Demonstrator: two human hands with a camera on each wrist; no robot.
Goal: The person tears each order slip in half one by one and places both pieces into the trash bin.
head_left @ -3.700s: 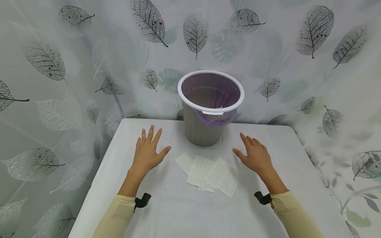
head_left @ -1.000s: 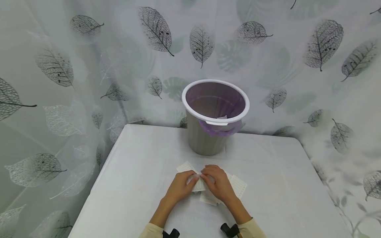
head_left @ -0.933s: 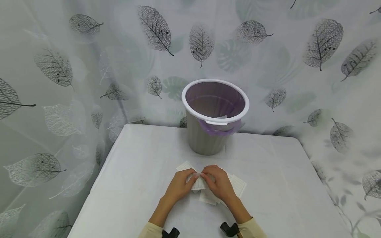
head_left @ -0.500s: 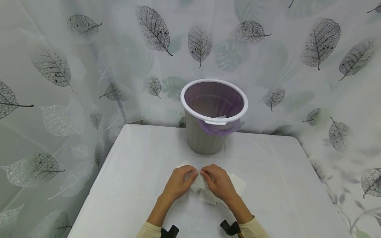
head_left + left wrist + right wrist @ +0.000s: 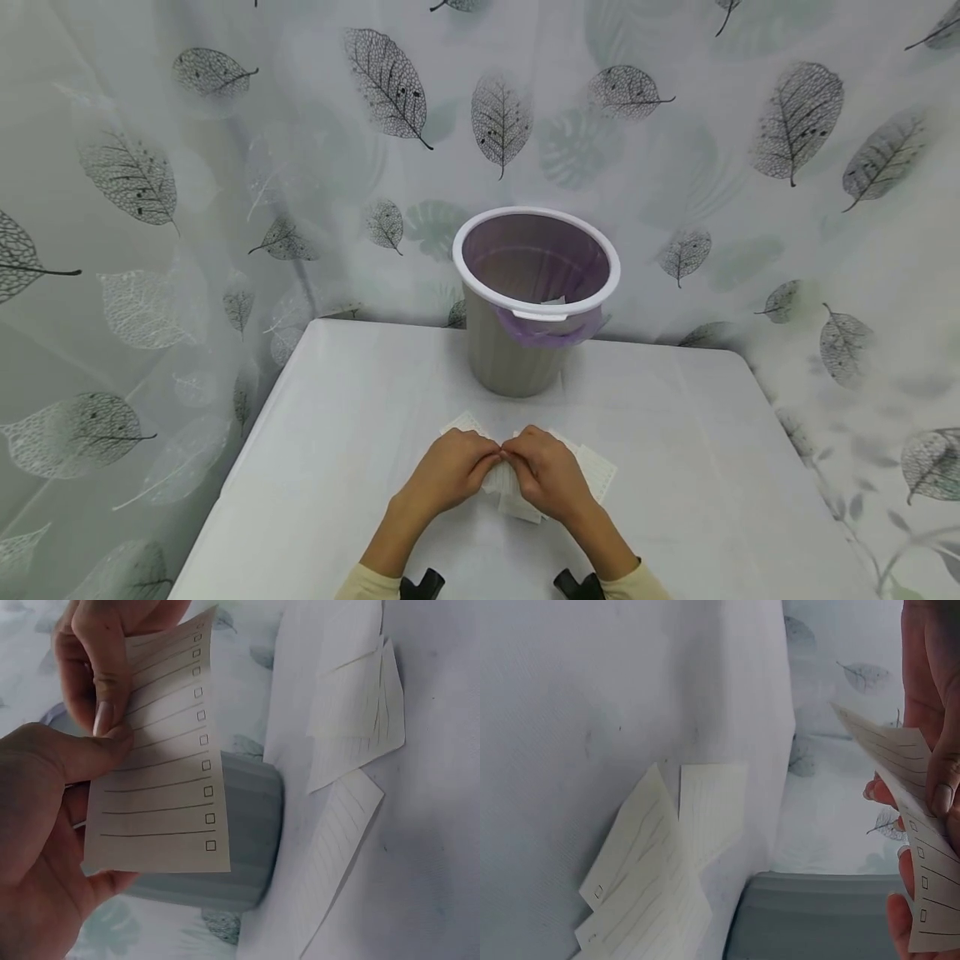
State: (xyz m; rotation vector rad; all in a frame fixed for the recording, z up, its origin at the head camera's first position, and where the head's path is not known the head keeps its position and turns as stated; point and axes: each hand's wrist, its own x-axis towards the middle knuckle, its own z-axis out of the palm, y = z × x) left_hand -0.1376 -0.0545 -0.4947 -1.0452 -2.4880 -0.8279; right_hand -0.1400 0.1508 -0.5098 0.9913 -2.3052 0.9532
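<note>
Left wrist view, left hand (image 5: 36,817), right hand (image 5: 105,652), both pinching lined paper (image 5: 161,802).

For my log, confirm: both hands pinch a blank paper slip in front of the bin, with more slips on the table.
Not quite: the paper slip isn't blank; the left wrist view shows it printed with ruled lines and checkboxes. The rest stands: left hand and right hand pinch it.

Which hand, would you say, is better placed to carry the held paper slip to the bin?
Probably the right hand: it sits almost directly in front of the bin, while the left hand lies farther left. Both pinch the paper slip.
</note>
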